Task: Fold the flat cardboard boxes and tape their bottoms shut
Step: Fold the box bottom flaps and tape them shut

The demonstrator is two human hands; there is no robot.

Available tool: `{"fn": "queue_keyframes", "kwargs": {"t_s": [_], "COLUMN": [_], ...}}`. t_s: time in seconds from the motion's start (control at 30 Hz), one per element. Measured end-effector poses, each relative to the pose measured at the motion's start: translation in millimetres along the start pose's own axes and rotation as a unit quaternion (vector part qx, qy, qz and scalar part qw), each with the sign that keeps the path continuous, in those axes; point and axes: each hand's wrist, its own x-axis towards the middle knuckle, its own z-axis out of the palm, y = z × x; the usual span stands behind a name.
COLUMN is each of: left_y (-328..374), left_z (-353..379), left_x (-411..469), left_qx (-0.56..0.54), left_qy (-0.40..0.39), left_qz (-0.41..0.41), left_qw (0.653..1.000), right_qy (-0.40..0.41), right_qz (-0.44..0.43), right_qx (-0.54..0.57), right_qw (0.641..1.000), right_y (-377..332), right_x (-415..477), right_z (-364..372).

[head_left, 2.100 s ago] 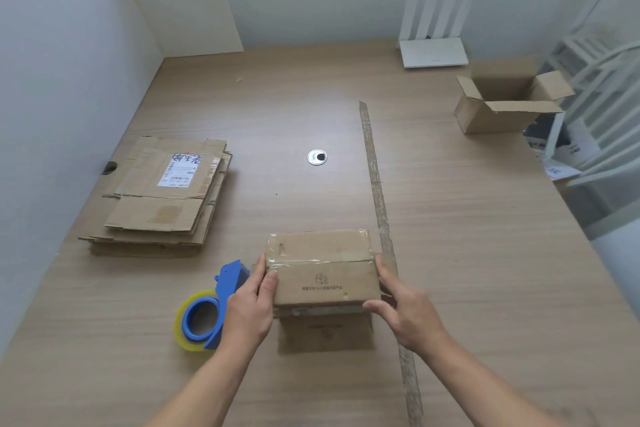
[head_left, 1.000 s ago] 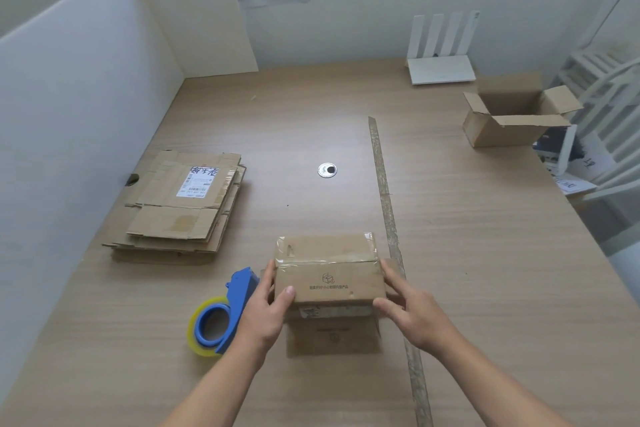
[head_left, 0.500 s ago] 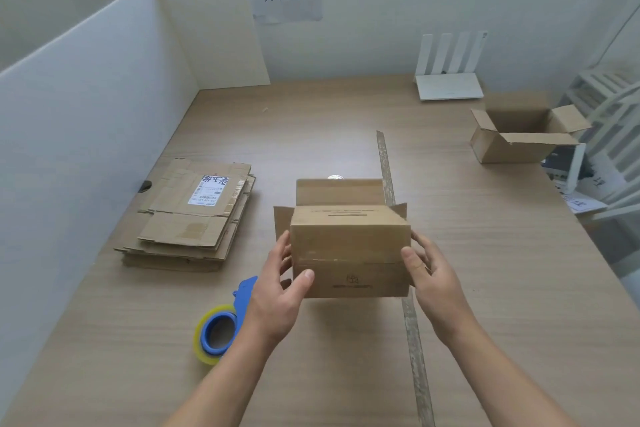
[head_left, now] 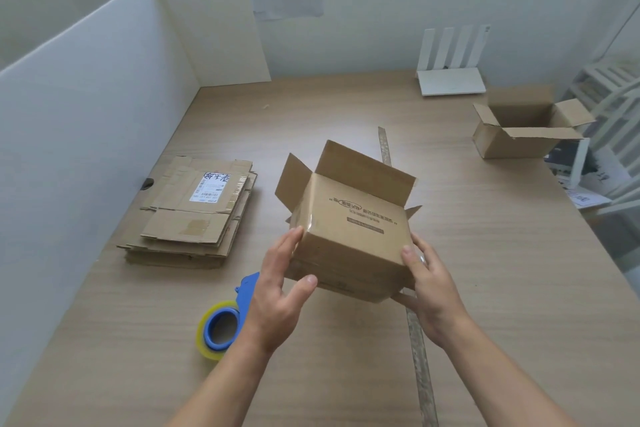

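A folded cardboard box (head_left: pixel 353 229) hangs in the air above the table, tilted, its open top flaps pointing away from me. My left hand (head_left: pixel 277 291) holds its left lower corner, thumb under the near face. My right hand (head_left: pixel 427 282) grips its right lower edge. Clear tape shines along the box's left edge. A blue tape dispenser (head_left: pixel 227 317) with a yellowish roll lies on the table just left of my left wrist. A stack of flat cardboard boxes (head_left: pixel 194 215) lies at the left, its top sheet bearing a white label.
Another folded box (head_left: pixel 519 135) with open flaps stands at the far right. A white router (head_left: pixel 450 80) sits at the back. A long strip of tape (head_left: pixel 415 340) runs along the wooden table (head_left: pixel 502 270). White partition panels (head_left: pixel 86 114) wall the left side.
The box lay on the table with its taped bottom up; both hands lifted it and turned it over, so its open flaps now point away, and tilted it to the right.
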Motion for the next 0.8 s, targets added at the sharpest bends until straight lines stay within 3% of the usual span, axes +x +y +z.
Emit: {"fn": "queue_keyframes", "kwargs": {"t_s": [0.13,0.27,0.5,0.63,0.8], "left_y": [1,1,27,30,29], "left_z": [-1,3,-1,-8,-14], "left_x": [0,2,15,29,38], "left_qx": [0.020,-0.053,-0.138,-0.193,-0.253], "left_qy": [0.013,-0.008,0.002,0.053,0.083], "left_qz": [0.006,-0.052,-0.132,-0.201,-0.212], "left_qw": [1.000,0.997,0.982,0.959,0.940], "right_qy": [0.003,0.002,-0.060,-0.115,-0.160], "right_qz": [-0.004,-0.016,-0.021,-0.060,-0.092], "right_qx": [0.035,0.040,0.068,0.067,0.043], "right_qw": [0.999,0.999,0.996,0.989,0.982], "right_y": [-3,-7,-12,-10,-10], "right_x": [-1,0,-5,-10,-10], "right_z": [0,0,-1,-1,-1]}}
